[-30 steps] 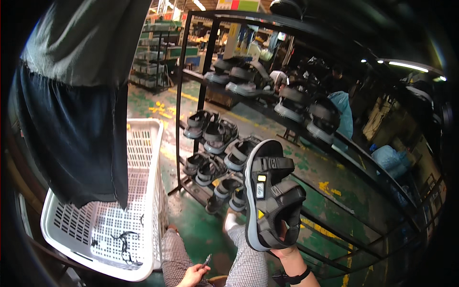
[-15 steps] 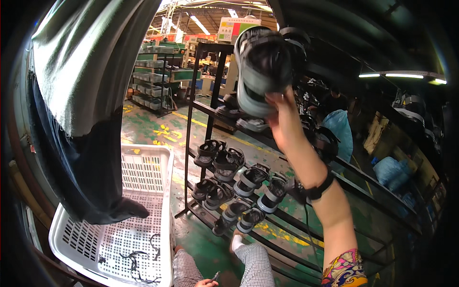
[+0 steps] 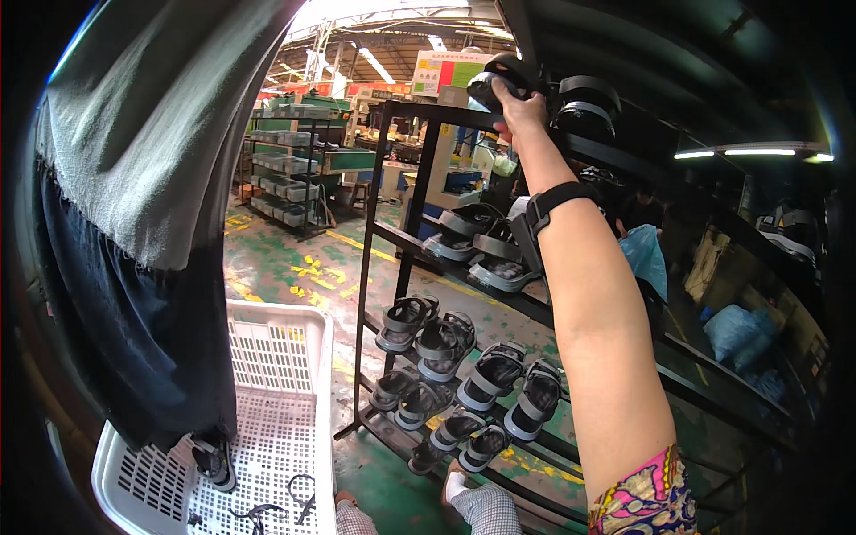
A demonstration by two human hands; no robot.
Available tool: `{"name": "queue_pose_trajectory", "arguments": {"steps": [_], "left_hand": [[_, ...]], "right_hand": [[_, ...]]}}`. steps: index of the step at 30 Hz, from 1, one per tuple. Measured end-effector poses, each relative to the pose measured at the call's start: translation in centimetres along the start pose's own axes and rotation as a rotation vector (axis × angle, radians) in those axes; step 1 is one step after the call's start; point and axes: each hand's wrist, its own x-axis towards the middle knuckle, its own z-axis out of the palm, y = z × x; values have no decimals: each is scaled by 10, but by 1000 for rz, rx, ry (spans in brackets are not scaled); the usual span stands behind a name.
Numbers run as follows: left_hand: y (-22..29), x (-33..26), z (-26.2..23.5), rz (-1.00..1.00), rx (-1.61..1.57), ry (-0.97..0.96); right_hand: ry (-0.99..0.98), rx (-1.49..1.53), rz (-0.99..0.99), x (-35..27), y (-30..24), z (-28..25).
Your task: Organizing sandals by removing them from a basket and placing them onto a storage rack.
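Note:
My right hand (image 3: 524, 111) reaches far forward to the top of a dark metal rack, its fingers closed around a black sandal (image 3: 484, 89). A black wristband circles that wrist. Just right of the hand stands another sandal (image 3: 587, 102) with a grey strap, on the top level. Below it, more grey-and-black sandals (image 3: 501, 263) sit on a shelf, partly behind my forearm. Several others with pale soles, such as one strapped sandal (image 3: 446, 346), fill the lower shelves. My left hand is out of view.
The rack (image 3: 367, 294) stands in front of me. At the left is a white plastic basket (image 3: 325, 392) with a sandal (image 3: 214, 462) and black straps inside. A hanging grey and dark cloth (image 3: 152, 294) covers part of it. A person (image 3: 644, 209) is behind the rack, beside blue bags (image 3: 738, 332).
My right hand has carried the sandal up and away, onto the rack's top. My left hand, with a thin dark item, has left view. A sandal in the basket now shows below the cloth.

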Motion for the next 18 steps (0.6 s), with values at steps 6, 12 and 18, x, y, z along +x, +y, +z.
{"name": "queue_pose_trajectory", "arguments": {"steps": [6, 12, 18], "left_hand": [[23, 11, -6, -280, -291, 7], [75, 7, -7, -633, -640, 111], [34, 13, -1, -614, -684, 67]], "right_hand": [[72, -179, -66, 21, 31, -24], [134, -509, -1159, -63, 18, -86], [369, -850, -1174, -2, 22, -155]]}}
